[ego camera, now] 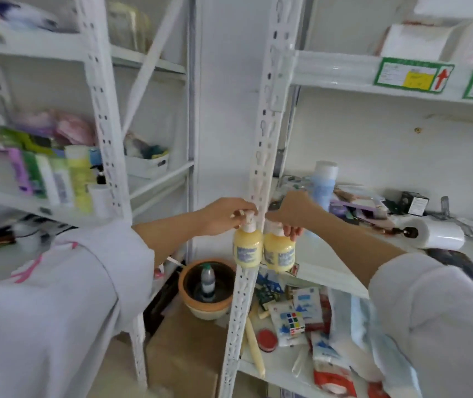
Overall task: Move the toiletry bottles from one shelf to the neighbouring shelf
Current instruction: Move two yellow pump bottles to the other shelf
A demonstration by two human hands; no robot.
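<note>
My left hand [223, 215] and right hand [292, 214] each grip an upright yellow bottle [247, 248] by its pump, flanking the post [261, 168].

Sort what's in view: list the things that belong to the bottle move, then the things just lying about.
Job:
left hand holding a yellow pump bottle
right hand holding a second yellow pump bottle
row of bottles on left shelf

Lying about:
clay pot
puzzle cube
plastic roll
red lid
</note>
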